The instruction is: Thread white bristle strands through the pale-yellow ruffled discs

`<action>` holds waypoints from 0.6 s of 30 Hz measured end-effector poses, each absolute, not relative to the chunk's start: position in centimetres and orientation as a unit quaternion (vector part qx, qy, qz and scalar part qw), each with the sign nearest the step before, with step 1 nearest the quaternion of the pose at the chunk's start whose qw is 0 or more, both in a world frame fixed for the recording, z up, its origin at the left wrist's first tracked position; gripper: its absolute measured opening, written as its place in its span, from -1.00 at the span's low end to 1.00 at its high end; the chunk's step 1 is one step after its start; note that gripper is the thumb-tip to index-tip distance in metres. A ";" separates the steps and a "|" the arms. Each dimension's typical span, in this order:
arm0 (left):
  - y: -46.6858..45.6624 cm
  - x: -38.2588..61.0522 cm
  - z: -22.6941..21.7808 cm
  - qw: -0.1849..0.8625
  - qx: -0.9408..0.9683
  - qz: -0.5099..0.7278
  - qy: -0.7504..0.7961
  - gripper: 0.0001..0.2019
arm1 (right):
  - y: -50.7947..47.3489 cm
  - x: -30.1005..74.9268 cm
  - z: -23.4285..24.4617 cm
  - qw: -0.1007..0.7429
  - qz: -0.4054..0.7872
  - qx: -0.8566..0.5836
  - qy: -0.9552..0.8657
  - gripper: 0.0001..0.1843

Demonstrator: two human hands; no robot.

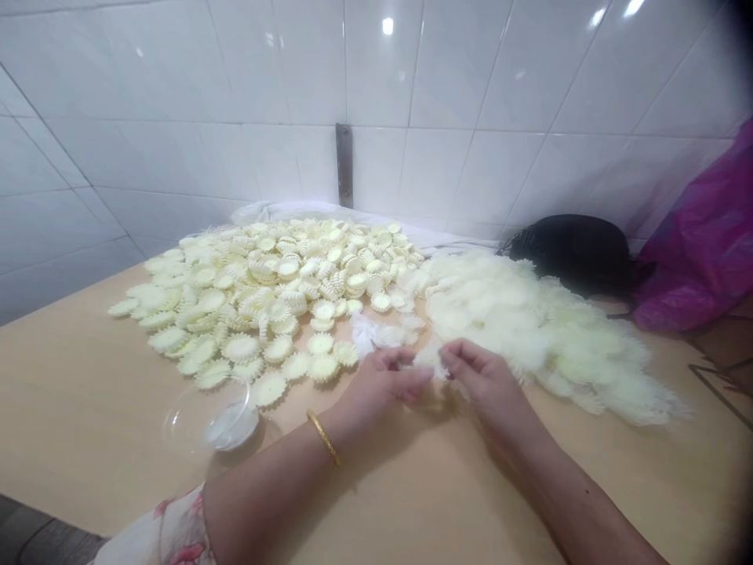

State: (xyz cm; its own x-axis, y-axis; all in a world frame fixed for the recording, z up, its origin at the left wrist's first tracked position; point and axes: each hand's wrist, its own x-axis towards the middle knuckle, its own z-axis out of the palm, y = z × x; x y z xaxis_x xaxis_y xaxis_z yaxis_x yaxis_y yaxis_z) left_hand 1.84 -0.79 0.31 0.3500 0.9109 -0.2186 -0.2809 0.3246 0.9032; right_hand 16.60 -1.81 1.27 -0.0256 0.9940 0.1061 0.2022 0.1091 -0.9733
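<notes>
one pale frilled piece (pixel 433 362), blurred, pinched between the fingertips of left hand (pixel 382 381) and right hand (pixel 487 384), above wooden table (pixel 394 502); heap of yellowish scalloped discs (pixel 288 270) to the left, whiter filmy pile (pixel 500 314) just beside, to the right.

head view | worn on head, near side of table (pixel 88 408) | faces forward and down | left hand (pixel 383 384) and right hand (pixel 487 380) close, mid-view | wall (pixel 471 71) spans far side

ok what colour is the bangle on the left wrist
The bangle is gold, clearest in the head view.
</notes>
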 end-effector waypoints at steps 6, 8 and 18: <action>-0.8 1.9 0.5 0.691 0.388 0.439 0.423 -0.84 | -1.9 16.3 0.9 0.467 0.457 -0.503 -0.566 -0.70; -0.7 1.9 0.6 0.675 0.404 0.438 0.435 -0.84 | -1.9 16.3 0.9 0.461 0.481 -0.487 -0.565 -0.71; -0.8 1.7 0.7 0.647 0.482 0.409 0.427 -0.81 | -1.9 16.5 0.8 0.435 0.588 -0.444 -0.517 -0.75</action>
State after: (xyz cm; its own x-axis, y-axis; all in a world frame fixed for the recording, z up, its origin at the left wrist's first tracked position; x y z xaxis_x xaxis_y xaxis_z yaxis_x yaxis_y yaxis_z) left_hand 1.72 -0.78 0.70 0.3017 0.9401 -0.1586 -0.1183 0.2020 0.9722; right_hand 16.48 -1.86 0.83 -0.2263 0.9713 -0.0727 -0.0528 -0.0868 -0.9948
